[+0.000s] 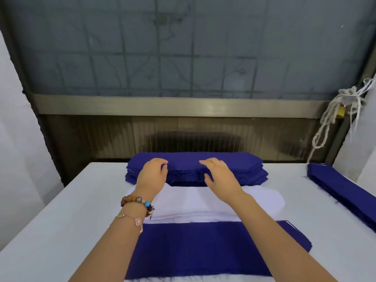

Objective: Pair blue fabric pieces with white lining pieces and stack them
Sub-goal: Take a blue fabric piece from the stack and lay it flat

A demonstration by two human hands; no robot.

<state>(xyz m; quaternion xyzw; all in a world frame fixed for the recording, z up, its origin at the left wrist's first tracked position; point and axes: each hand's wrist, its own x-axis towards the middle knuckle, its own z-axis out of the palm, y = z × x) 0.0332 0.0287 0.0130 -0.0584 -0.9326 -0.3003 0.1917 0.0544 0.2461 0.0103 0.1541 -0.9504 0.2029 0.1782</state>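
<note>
On the far blue fabric stack (234, 159), left hand (151, 173) and right hand (218, 176) rest with relaxed fingers, gripping nothing.

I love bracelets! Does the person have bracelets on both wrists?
No, the beaded bracelet and the thin chain bracelet sit on the left arm only; the right wrist is bare.

Matt woven blue cloth pieces (195, 161) with frayed edges; smooth white lining cloth (189, 202); matt pale worktop (71, 200); brushed metal rail (179, 106); rough rope (333, 119).

Soft even light, wide-angle edge distortion.
</note>
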